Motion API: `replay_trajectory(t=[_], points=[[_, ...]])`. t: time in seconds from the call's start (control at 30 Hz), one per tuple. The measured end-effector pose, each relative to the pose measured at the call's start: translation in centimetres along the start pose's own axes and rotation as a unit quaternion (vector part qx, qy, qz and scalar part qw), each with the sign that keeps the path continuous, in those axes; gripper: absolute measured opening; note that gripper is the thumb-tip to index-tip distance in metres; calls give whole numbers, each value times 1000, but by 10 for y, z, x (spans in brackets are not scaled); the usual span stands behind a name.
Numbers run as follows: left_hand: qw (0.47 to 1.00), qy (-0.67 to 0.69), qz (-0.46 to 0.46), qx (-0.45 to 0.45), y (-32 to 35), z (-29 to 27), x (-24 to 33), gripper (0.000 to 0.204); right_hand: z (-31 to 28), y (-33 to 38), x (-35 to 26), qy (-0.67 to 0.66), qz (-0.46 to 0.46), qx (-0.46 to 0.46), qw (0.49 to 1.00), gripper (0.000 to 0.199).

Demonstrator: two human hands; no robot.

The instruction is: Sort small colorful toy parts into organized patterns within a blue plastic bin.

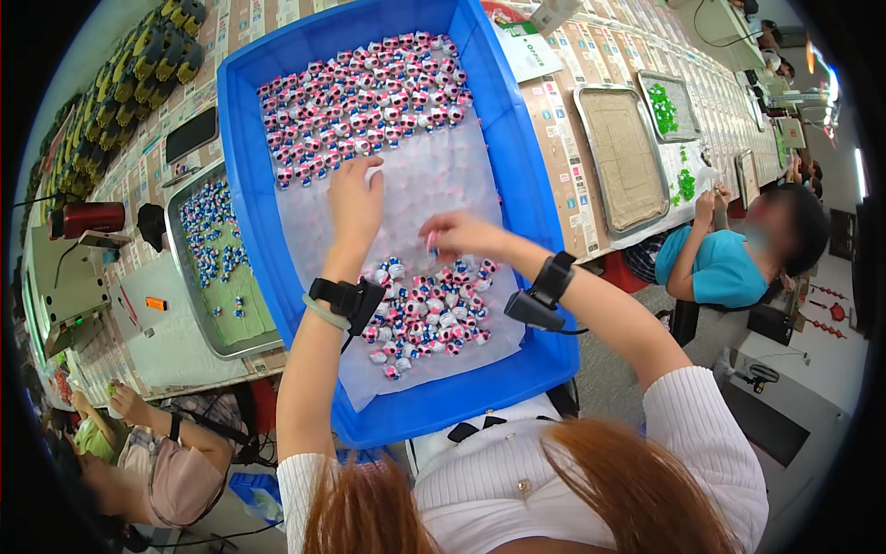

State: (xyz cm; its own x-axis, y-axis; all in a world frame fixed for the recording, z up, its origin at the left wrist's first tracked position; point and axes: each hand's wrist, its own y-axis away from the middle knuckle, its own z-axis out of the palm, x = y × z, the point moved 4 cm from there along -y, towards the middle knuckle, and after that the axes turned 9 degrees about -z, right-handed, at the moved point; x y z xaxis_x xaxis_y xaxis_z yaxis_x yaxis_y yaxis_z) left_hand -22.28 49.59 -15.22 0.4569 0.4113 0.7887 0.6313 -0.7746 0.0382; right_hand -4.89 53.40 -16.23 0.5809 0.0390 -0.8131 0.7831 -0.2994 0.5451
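Note:
A large blue plastic bin lies before me, with a white paper sheet in it. Across the sheet's far part stand several rows of small pink, white and blue figurines. A loose heap of the same figurines covers the near part. My left hand is at the front edge of the rows, thumb and fingers apart, nothing visible between them. Just beyond the heap, my right hand pinches a small pink figurine. Both wrists wear black strapped devices.
Left of the bin are a metal tray with small blue figurines, a phone and a dark red cup. Metal trays stand right, one lined with brown paper, another holding green pieces. Co-workers sit on both sides.

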Motion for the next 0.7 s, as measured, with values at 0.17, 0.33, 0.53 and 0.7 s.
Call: replay_trajectory(t=[0.17,0.33,0.53,0.7], points=[[948,-174,267,-1,-8,50,49,33,-79,-13,-35,78,-73,282,953,25],[912,-244,329,31,-32,91,61,38,-103,-36,-56,463,-65,406,785,22],[907,-273,321,2,-33,99,52,40,-114,-58,-40,445,-15,405,798,16],[912,-270,310,-9,-33,98,47,42,-109,-61,-36,417,-19,412,810,19]])
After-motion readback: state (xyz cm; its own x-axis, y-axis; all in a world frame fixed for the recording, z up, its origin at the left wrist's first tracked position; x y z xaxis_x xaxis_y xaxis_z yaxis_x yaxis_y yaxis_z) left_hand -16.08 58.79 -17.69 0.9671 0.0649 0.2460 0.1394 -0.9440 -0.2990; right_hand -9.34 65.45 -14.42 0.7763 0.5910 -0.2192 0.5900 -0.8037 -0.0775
